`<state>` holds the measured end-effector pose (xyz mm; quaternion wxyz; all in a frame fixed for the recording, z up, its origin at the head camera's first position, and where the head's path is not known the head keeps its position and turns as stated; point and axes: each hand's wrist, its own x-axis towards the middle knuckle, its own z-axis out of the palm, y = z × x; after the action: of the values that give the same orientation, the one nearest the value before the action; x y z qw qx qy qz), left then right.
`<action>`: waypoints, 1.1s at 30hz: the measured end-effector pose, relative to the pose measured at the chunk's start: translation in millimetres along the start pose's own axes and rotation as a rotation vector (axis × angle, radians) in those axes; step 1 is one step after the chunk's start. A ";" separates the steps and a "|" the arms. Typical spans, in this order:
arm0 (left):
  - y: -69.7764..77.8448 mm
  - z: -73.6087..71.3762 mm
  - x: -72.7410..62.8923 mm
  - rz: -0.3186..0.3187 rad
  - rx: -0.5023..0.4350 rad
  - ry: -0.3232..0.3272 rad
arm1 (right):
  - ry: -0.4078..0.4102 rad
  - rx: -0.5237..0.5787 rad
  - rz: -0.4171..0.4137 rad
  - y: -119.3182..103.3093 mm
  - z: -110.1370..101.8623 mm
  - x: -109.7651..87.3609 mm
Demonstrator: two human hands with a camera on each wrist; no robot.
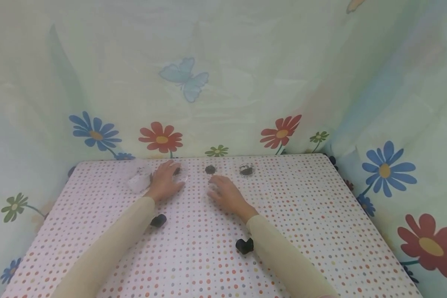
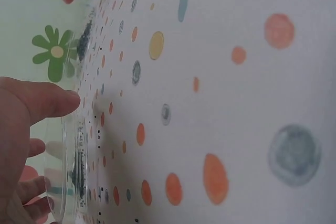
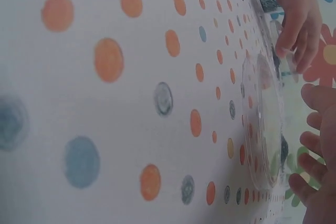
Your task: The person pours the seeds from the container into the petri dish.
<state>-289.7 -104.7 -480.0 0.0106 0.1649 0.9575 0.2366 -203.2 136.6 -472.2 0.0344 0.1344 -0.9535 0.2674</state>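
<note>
In the head view my left hand (image 1: 165, 182) reaches to the back of the table and holds a clear round lid (image 1: 181, 179) by its edge. The left wrist view shows the lid (image 2: 55, 187) raised on edge between thumb and fingers, over a shallow clear dish with dark bits (image 2: 77, 179). To the right, my right hand (image 1: 227, 194) hovers with loosely bent, spread fingers and nothing between them. Beside it a second clear round lid (image 3: 265, 124) lies on the table. Just beyond that hand sits a dish with a dark clump (image 1: 210, 169).
Another clear dish with dark crumbs (image 1: 246, 170) stands farther right. A crumpled clear plastic bag with white contents (image 1: 138, 182) lies left of my left hand. The dotted tablecloth (image 1: 193, 256) ends at a flowered hanging sheet (image 1: 231, 107) behind.
</note>
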 end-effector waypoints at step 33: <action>7.3 -5.0 13.3 -0.074 -0.041 -0.029 | -0.158 -0.027 0.041 -12.0 -5.4 -21.3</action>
<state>-300.5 -96.6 -471.5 0.0364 0.1326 0.9576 0.2532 -179.4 134.7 -464.5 -0.0448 0.1351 -0.9593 0.2438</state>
